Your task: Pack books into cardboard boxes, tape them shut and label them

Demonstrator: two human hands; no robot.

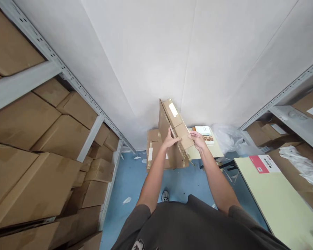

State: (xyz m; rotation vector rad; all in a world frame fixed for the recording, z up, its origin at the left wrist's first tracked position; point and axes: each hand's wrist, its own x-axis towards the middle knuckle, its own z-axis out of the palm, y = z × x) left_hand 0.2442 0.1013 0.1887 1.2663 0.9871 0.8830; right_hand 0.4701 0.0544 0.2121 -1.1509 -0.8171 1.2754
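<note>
The left hand (169,141) and right hand (197,139) grip the folded cardboard (182,131) from opposite sides, 2 holds that probably need even pressure against splaying.

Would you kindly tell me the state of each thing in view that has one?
Corrugated cardboard: folded, tilted, held up
Left hand: gripping the cardboard
Right hand: pinching its edge
Left-rack cartons: stacked, mostly closed where visible
Translucent plastic: crumpled
White fabric: rumpled
Red-and-white printed item: lying flat
Paper scraps: scattered
</note>
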